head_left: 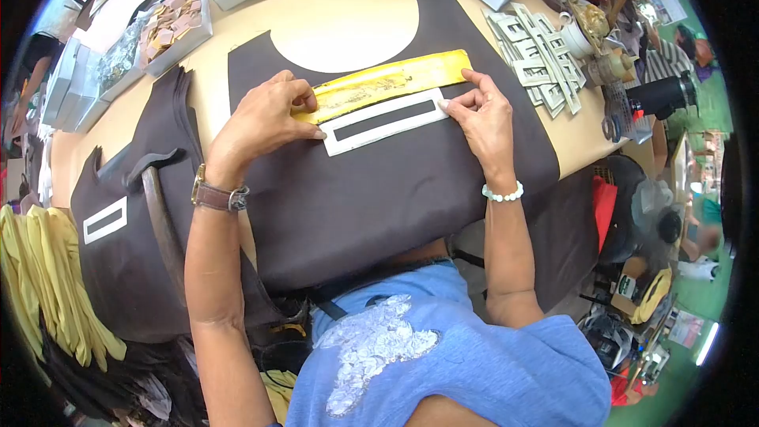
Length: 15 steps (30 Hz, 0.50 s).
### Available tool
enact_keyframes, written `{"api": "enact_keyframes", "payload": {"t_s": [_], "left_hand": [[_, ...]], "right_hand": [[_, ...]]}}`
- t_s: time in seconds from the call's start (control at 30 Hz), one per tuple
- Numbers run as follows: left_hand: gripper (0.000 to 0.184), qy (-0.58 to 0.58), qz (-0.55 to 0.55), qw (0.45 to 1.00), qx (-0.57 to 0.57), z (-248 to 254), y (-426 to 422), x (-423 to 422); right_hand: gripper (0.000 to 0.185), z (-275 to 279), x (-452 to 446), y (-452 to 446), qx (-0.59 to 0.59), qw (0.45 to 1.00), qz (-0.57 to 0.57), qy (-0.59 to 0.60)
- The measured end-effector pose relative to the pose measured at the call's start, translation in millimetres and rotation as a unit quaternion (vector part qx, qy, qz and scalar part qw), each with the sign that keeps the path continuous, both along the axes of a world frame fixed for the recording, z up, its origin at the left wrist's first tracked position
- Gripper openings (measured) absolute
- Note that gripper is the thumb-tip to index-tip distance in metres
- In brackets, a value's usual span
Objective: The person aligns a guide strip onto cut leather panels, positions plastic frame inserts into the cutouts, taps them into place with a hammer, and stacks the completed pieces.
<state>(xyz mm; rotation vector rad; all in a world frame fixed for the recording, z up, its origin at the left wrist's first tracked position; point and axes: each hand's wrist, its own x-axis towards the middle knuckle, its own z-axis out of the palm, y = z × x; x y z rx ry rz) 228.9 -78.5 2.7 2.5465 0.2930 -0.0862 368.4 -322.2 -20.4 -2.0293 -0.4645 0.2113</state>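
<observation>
A white rectangular frame [386, 122] lies on a dark brown sheet [356, 205] with a curved cut-out at its far edge. Just beyond the frame, and touching it, is a stained yellow strip [387, 84]. My left hand [273, 115] pinches the left ends, its thumb at the frame's corner and its fingers on the strip. At the right end my right hand [482, 115] holds the frame's corner between thumb and bent finger, while the index fingertip rests on the strip's end.
On the left, a hammer [162, 221] and another white frame [105, 220] lie on dark pieces. A box of small tan pieces [170, 28] stands back left. White cut-out shapes [538, 59] are back right, beside bottles [613, 67]. Yellow gloves [47, 285] hang front left.
</observation>
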Motion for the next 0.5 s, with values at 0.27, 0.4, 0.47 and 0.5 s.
{"api": "enact_keyframes", "payload": {"t_s": [0.27,0.4,0.47,0.5], "left_hand": [[0.032,0.008,-0.016,0.999,0.046,6,-4,0],[0.021,-0.041,-0.025,0.992,0.115,4,-17,-7],[0.013,-0.089,-0.057,0.984,0.145,1,-27,-9],[0.010,-0.113,-0.071,0.977,0.163,-1,-32,-11]], "right_hand": [[0.023,-12,-2,-1,-0.129,0.972,0.063,-0.183],[0.015,-11,-19,-1,-0.290,0.858,0.105,-0.411],[0.016,-14,-19,-6,-0.272,0.863,0.113,-0.411],[0.016,-14,-14,-11,-0.233,0.893,0.117,-0.366]]}}
